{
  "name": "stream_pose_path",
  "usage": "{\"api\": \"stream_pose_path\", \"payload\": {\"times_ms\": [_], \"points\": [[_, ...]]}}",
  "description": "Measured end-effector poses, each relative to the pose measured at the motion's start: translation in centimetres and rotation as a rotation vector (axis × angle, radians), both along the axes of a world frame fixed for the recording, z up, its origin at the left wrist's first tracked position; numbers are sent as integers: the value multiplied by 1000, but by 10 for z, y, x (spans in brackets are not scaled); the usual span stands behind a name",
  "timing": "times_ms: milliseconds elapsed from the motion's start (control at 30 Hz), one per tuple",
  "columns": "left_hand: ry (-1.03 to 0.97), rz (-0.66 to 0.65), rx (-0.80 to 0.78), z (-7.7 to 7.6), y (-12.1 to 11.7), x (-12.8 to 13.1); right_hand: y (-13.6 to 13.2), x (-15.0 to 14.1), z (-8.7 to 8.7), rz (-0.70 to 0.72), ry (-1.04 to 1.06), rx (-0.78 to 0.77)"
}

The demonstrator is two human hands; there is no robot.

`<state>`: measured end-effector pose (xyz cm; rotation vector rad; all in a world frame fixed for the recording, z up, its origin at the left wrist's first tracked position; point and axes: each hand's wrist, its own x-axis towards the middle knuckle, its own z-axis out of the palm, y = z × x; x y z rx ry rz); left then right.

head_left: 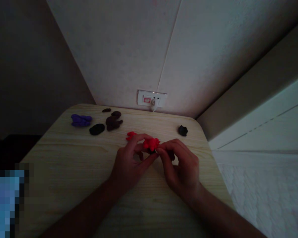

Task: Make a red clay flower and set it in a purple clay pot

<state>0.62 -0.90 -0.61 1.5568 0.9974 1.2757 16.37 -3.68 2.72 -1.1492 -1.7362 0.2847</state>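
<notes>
My left hand (pixel 129 165) grips a small lumpy red clay piece (pixel 151 144) between thumb and fingers, above the middle of the table. A bit of black shows under the red clay. The fingertips of my right hand (pixel 182 165) are pinched together against the right side of the piece; whether they hold a tiny bit of clay cannot be made out. Something dark (pixel 172 156) shows among the curled right fingers, partly hidden. Just behind my left hand lies another bit of red clay (pixel 131 135), partly covered by the fingers.
On the pale wooden table (pixel 94 185) are a purple clay lump (pixel 81 120), a flat black clay disc (pixel 97 129), brown clay pieces (pixel 113 122) and a black clay lump (pixel 183 130) at right. A wall socket with a plug (pixel 153 104) sits behind the table.
</notes>
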Motion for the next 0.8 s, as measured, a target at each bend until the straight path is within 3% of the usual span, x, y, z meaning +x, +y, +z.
{"api": "stream_pose_path", "payload": {"times_ms": [800], "points": [[13, 7, 2, 2, -3, 0, -6, -7, 4, -72, -30, -74]]}}
